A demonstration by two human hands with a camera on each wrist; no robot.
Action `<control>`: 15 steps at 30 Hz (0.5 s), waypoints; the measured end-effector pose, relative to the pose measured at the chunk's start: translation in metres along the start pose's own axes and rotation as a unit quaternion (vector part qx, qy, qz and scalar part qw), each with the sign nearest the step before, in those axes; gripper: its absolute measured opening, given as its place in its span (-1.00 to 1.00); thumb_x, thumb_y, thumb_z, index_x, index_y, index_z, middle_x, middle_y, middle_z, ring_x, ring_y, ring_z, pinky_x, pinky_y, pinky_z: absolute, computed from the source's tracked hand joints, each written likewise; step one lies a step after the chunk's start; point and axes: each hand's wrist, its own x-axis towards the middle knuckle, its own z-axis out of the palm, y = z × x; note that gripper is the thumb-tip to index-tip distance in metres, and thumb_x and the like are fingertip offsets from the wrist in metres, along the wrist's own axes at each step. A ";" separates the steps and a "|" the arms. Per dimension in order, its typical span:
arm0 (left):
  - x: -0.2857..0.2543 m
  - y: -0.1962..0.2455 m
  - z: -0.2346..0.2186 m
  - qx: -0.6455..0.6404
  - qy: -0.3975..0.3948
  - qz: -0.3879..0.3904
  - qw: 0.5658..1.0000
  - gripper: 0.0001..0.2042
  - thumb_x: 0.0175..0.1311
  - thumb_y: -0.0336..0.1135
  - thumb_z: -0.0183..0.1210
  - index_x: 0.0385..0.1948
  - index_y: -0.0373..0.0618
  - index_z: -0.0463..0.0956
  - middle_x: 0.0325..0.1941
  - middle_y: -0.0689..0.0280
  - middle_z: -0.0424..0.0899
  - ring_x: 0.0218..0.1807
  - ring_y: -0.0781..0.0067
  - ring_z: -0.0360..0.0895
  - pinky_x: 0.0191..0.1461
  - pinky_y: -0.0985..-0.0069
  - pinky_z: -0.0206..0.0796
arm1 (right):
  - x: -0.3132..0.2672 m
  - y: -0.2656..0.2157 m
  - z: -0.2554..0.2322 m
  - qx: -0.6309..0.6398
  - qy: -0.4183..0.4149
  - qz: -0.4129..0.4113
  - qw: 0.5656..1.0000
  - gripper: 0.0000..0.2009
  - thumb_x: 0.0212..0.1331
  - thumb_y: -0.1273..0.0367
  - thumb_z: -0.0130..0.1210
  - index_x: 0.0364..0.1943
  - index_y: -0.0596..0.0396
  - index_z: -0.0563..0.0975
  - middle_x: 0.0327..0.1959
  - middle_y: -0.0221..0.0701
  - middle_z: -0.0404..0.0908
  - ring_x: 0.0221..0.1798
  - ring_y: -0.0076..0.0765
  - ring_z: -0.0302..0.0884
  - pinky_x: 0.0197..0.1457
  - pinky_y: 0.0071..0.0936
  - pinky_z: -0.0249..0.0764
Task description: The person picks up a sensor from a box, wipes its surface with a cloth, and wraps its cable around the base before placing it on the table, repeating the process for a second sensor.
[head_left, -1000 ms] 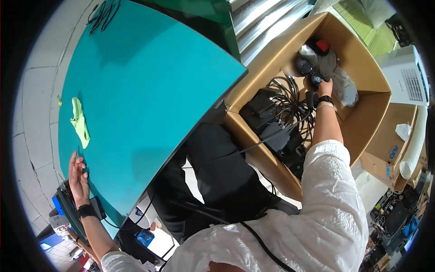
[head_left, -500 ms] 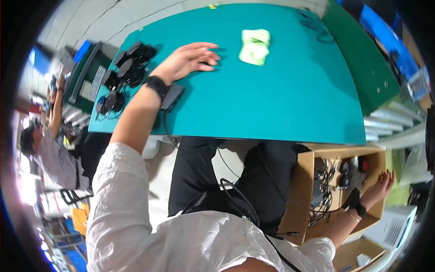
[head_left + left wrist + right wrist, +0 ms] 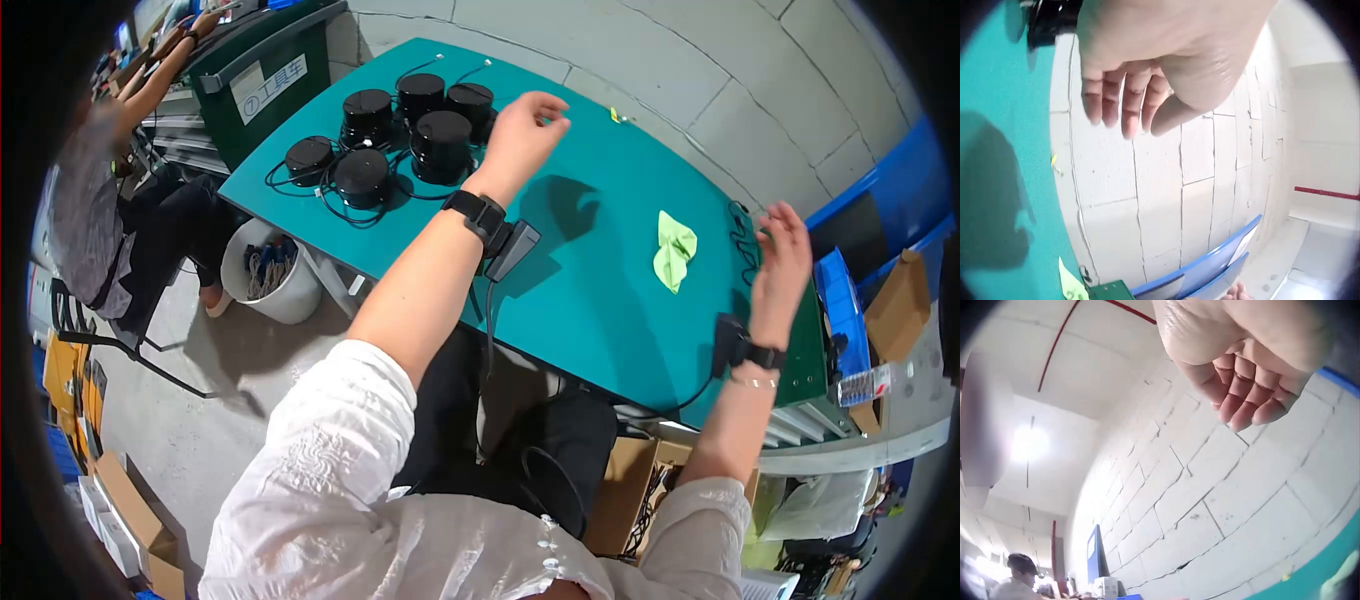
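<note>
My left hand (image 3: pixel 520 140) hovers over the green table (image 3: pixel 600 320), its fingers loosely bent and nothing in them. Close to its left stands a group of several black round units (image 3: pixel 442 145) with thin cables. In the left wrist view the left hand (image 3: pixel 1160 56) hangs with fingers down against the wall. Raised at the table's right end, my right hand (image 3: pixel 783 260) is also without anything in it; its fingers curl softly in the right wrist view (image 3: pixel 1250 369). Between the two hands lies a crumpled light green cloth (image 3: pixel 674 252).
A coiled black cable (image 3: pixel 742 240) lies near the table's right edge. Below, at my right, is a cardboard box (image 3: pixel 625 490) with cables. A white bucket (image 3: pixel 285 290) and a seated person (image 3: pixel 80 220) are at the left. A block wall (image 3: pixel 650 60) runs behind the table.
My right hand has come out of the cardboard box and up to the table's right end, holding nothing. The left hand has lifted over the table. The head view has swung round.
</note>
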 end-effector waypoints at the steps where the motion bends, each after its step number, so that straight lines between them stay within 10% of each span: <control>1: 0.001 0.003 -0.009 0.014 0.033 -0.037 0.999 -0.64 0.03 -0.35 0.24 -0.08 -0.16 0.47 -0.21 0.25 0.60 -0.26 0.29 0.51 -0.11 0.39 0.40 | 0.011 0.026 0.007 0.008 0.003 0.023 1.000 -0.72 0.21 0.47 0.05 0.00 0.24 0.46 -0.10 -0.36 0.52 -0.13 -0.49 0.50 -0.10 -0.60 0.38; 8: 0.007 -0.001 -0.029 0.277 0.202 0.085 0.935 -0.59 -0.06 -0.28 0.32 -0.12 -0.20 0.50 -0.13 0.12 0.60 0.00 0.08 0.47 0.06 0.23 0.32 | 0.008 0.135 0.014 0.110 0.101 0.137 0.979 -0.71 0.26 0.43 0.00 0.05 0.19 0.43 -0.07 -0.34 0.52 -0.17 -0.46 0.44 -0.13 -0.52 0.37; 15: -0.016 0.003 -0.089 0.474 0.049 -0.063 0.877 -0.21 -0.07 -0.02 0.37 0.18 -0.31 0.26 0.18 -0.04 0.39 0.28 -0.03 0.24 0.36 0.15 0.04 | 0.009 0.112 0.003 0.086 0.057 0.144 0.984 -0.75 0.28 0.44 -0.02 0.01 0.19 0.45 -0.15 -0.40 0.54 -0.27 -0.53 0.44 -0.18 -0.55 0.38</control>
